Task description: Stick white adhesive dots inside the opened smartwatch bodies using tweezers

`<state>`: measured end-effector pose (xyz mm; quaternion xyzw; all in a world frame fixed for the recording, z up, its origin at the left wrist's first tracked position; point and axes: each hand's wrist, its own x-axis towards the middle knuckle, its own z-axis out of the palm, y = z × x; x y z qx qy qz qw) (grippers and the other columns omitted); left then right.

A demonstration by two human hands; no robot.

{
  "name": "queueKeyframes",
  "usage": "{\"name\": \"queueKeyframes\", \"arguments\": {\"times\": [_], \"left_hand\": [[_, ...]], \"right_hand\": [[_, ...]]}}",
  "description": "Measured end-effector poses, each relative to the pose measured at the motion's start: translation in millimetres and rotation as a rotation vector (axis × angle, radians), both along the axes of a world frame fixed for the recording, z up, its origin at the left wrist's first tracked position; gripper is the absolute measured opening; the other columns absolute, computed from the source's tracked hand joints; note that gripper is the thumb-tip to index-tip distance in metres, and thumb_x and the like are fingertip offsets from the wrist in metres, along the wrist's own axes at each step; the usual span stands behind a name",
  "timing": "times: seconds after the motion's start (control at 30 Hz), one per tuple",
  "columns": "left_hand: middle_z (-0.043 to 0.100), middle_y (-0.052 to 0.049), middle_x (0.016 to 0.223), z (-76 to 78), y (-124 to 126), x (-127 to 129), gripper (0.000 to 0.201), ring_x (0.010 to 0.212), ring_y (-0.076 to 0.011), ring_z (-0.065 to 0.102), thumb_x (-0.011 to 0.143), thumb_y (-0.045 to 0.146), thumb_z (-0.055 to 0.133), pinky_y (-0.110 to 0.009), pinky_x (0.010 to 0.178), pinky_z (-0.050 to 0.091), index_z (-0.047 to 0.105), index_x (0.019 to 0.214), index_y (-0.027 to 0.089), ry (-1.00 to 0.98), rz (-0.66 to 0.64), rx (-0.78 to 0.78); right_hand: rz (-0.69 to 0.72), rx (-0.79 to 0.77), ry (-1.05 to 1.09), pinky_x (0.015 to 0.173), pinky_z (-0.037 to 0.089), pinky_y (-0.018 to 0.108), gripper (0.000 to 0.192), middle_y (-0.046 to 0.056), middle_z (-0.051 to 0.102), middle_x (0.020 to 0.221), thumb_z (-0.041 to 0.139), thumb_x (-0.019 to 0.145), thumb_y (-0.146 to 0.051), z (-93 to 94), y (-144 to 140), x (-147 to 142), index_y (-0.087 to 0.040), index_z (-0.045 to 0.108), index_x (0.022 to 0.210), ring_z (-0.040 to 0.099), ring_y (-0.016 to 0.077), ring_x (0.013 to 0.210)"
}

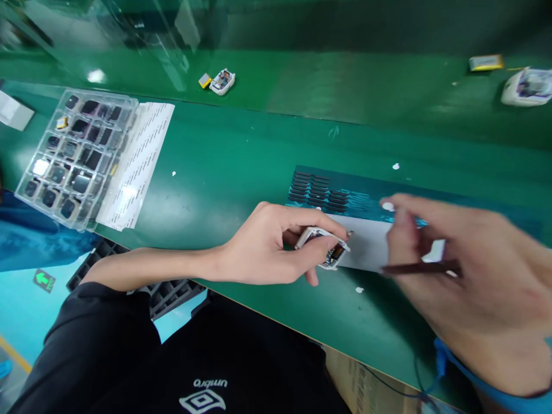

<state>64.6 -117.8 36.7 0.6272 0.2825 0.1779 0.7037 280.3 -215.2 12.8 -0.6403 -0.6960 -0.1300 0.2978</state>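
My left hand (288, 244) is closed around a small white device housing (333, 260), open on one side with circuit parts showing inside. Its thumb presses on the housing's edge and the index finger curls over the top. To the right, my right hand (470, 270) is smeared by motion. A slim dark stick-like tool (420, 268) lies across its curled fingers; its kind is unclear. At the index fingertip shows a small white piece (388, 206); whether it is pinched cannot be told. Under the hands lies a white sheet (366, 244).
A blue sheet (362, 198) bears rows of dark strips (319, 190). To the left stand a clear compartment tray (73, 155) of watch-like parts and a printed white sheet (135, 167). Farther back sit open white housings (223, 82) (528, 87) with yellow-edged batteries (204, 80) (486, 63).
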Motion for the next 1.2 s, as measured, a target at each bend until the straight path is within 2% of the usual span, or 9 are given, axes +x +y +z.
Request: {"name": "queueKeyframes", "arguments": {"times": [0.07, 0.13, 0.23, 0.4, 0.6, 0.8, 1.0, 1.1, 1.2], "left_hand": [[0.065, 0.002, 0.07, 0.3, 1.3, 0.5, 0.009, 0.058, -0.0107, 0.076, 0.093, 0.02, 0.064, -0.014, 0.045, 0.045, 0.069, 0.099, 0.014, -0.008, 0.017, -0.044], [0.064, 0.004, 0.067, -0.2, 2.9, 0.8, 0.011, 0.057, -0.0101, 0.075, 0.091, 0.016, 0.065, -0.014, 0.045, 0.045, 0.065, 0.101, 0.015, -0.02, 0.023, -0.073], [0.062, 0.007, 0.064, -1.8, 4.1, 0.7, 0.017, 0.058, -0.0109, 0.075, 0.089, 0.015, 0.066, -0.016, 0.044, 0.044, 0.059, 0.105, 0.018, -0.018, 0.009, -0.094], [0.063, 0.008, 0.064, -4.3, 3.7, -0.1, 0.023, 0.058, -0.0132, 0.076, 0.088, 0.016, 0.064, -0.018, 0.044, 0.045, 0.053, 0.108, 0.021, -0.005, 0.006, -0.087], [0.063, 0.008, 0.061, -7.3, 1.5, 0.6, 0.019, 0.057, -0.0137, 0.076, 0.09, 0.017, 0.063, -0.019, 0.042, 0.043, 0.053, 0.105, 0.022, -0.002, 0.038, -0.022], [0.064, 0.007, 0.063, -7.9, -5.3, 1.2, 0.017, 0.06, -0.0139, 0.078, 0.09, 0.016, 0.064, -0.017, 0.049, 0.052, 0.051, 0.101, 0.021, -0.065, 0.068, 0.013], [0.068, 0.003, 0.071, -11.1, -12.1, 1.9, 0.015, 0.062, -0.0117, 0.076, 0.093, 0.019, 0.064, -0.017, 0.054, 0.058, 0.05, 0.099, 0.02, -0.064, 0.123, 0.247], [0.065, 0.006, 0.067, -11.9, -13.2, 2.0, 0.014, 0.054, -0.0071, 0.069, 0.093, 0.016, 0.063, -0.014, 0.047, 0.049, 0.05, 0.094, 0.02, -0.062, 0.141, 0.362], [0.062, 0.007, 0.064, -12.1, -12.4, 0.8, 0.013, 0.048, -0.004, 0.061, 0.093, 0.013, 0.062, -0.013, 0.043, 0.043, 0.051, 0.091, 0.02, -0.076, 0.153, 0.392]], "right_hand": [[-0.04, 0.034, -0.043, 0.07, 0.063, 0.032, 0.065, 0.005, 0.082, 0.117, 0.069, 0.094, -0.01, 2.5, 5.3, -1.9, -0.034, 0.058, 0.153, 0.081, 0.0236, 0.094], [0.053, 0.037, -0.081, 0.075, 0.065, 0.034, 0.075, 0.007, 0.078, 0.13, 0.073, 0.094, -0.011, 4.4, 7.4, -2.0, -0.034, 0.049, 0.16, 0.08, 0.026, 0.103], [0.247, -0.013, -0.129, 0.075, 0.064, 0.032, 0.08, 0.008, 0.078, 0.131, 0.077, 0.094, -0.014, 6.2, 3.3, 0.1, -0.033, 0.043, 0.164, 0.08, 0.0219, 0.095], [0.347, -0.131, -0.13, 0.076, 0.065, 0.035, 0.083, 0.011, 0.078, 0.129, 0.068, 0.1, -0.017, 10.3, -3.5, 1.8, -0.027, 0.026, 0.171, 0.08, 0.0234, 0.09], [0.366, -0.082, -0.127, 0.077, 0.066, 0.032, 0.075, 0.011, 0.079, 0.126, 0.066, 0.101, -0.018, 10.0, -1.8, -3.0, -0.024, 0.033, 0.169, 0.08, 0.0244, 0.102], [0.366, -0.169, -0.093, 0.08, 0.066, 0.031, 0.073, 0.009, 0.076, 0.133, 0.055, 0.105, -0.012, 18.0, -9.4, -10.6, -0.025, 0.027, 0.171, 0.08, 0.0223, 0.104], [0.342, -0.058, -0.174, 0.071, 0.067, 0.035, 0.07, 0.016, 0.074, 0.131, 0.059, 0.105, -0.028, 11.6, -8.8, -16.8, -0.012, 0.032, 0.168, 0.081, 0.0276, 0.098], [0.356, -0.019, -0.107, 0.069, 0.067, 0.03, 0.066, 0.01, 0.074, 0.131, 0.055, 0.105, -0.019, 8.3, -6.0, -17.9, -0.017, 0.035, 0.168, 0.081, 0.0231, 0.098], [0.32, -0.047, 0.006, 0.07, 0.067, 0.028, 0.07, 0.003, 0.078, 0.125, 0.063, 0.101, -0.013, 10.2, -2.3, -20.5, -0.028, 0.041, 0.165, 0.082, 0.02, 0.09]]}}
